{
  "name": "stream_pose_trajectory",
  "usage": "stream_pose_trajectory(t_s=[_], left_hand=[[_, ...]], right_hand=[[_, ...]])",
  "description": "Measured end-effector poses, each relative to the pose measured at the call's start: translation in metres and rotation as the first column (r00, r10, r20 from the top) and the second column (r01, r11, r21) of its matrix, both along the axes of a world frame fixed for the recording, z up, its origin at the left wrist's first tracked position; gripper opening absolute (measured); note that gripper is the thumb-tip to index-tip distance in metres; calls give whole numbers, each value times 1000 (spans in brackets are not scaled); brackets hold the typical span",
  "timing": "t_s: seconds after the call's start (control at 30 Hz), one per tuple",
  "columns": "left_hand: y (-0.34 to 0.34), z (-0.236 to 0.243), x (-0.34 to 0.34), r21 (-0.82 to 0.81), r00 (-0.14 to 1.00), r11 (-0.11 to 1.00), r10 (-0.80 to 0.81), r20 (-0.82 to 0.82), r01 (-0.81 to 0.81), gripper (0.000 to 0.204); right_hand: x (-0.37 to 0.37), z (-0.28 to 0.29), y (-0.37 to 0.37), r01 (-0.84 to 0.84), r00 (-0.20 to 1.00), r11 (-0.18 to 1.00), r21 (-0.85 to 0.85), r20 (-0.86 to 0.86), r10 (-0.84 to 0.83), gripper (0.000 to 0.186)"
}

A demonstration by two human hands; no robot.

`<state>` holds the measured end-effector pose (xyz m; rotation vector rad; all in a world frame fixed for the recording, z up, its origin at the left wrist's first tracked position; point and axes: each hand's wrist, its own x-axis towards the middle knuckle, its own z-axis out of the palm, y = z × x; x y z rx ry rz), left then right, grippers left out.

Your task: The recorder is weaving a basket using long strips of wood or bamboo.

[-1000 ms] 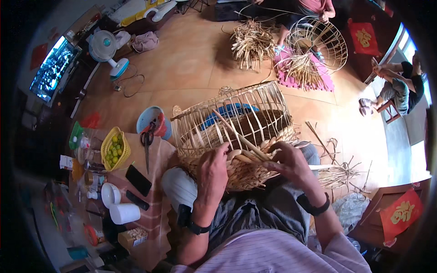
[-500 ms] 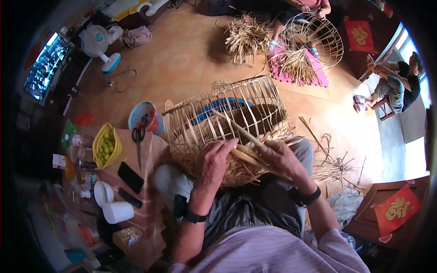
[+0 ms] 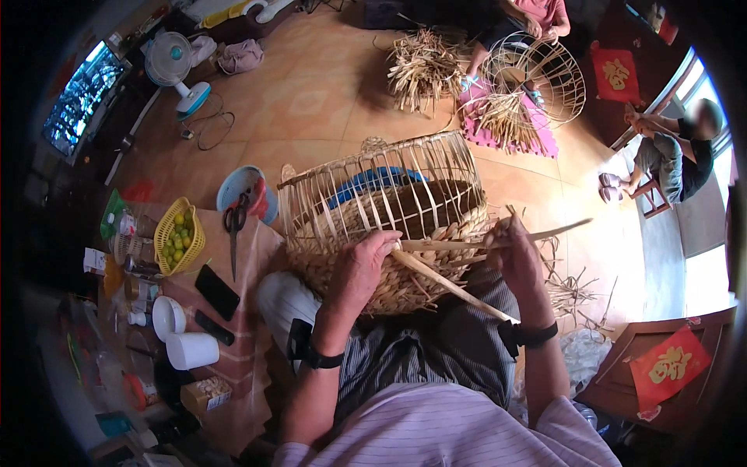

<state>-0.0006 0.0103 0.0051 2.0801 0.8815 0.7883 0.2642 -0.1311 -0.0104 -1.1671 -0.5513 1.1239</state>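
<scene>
A half-woven basket (image 3: 389, 210) of pale straw lies on its side across my lap, its bare upright ribs pointing away from me. My left hand (image 3: 359, 268) presses on the woven band near the basket's base, fingers curled over a strand. My right hand (image 3: 515, 257) grips long straw strands (image 3: 459, 289) at the basket's right side; one strand runs diagonally down toward my right wrist, another sticks out to the right. Both wrists wear dark bands.
A low table on my left holds scissors (image 3: 233, 226), a yellow basket of limes (image 3: 177, 233), a phone (image 3: 216, 291) and white cups (image 3: 191, 350). A fan (image 3: 175, 66) stands on the tiled floor. Another person works a basket frame (image 3: 537, 74) beside straw bundles (image 3: 420, 66). Someone sits at right (image 3: 673, 152).
My right hand has shifted to the right along the basket, drawing the straw strands out. The left hand stays on the woven band. The view has tilted slightly.
</scene>
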Motion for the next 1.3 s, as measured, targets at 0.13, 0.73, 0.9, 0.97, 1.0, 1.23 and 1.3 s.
stream_pose_trajectory(t_s=[0.13, 0.73, 0.9, 0.97, 1.0, 1.23, 1.3], left_hand=[[8, 0, 1, -77, 999, 997, -17, -28, 15, 17], [10, -4, 2, -165, 1000, 986, -25, -18, 22, 17], [12, -5, -5, -45, 991, 994, -107, -76, 103, 18], [14, -2, -7, 9, 982, 982, -187, -1, 187, 24], [12, 1, -7, 9, 981, 981, -193, -5, 193, 24], [-2, -4, 1, -30, 989, 999, -37, -141, 33, 32], [-6, -7, 2, -57, 992, 997, 42, -119, -49, 31]], right_hand=[[-13, -10, -6, -115, 950, 993, 18, 294, 105, 43], [-82, 107, -4, -185, -191, 945, -271, 953, 236, 18], [-59, 117, 34, -297, -327, 949, -104, 945, 1, 18], [-57, 121, 44, -275, -324, 958, -87, 946, -8, 16], [-54, 122, 50, -296, -331, 954, -54, 942, -49, 16], [-43, 103, 71, -324, -295, 944, 54, 943, -155, 22], [-47, 97, 73, -348, -264, 924, 160, 929, -260, 26]])
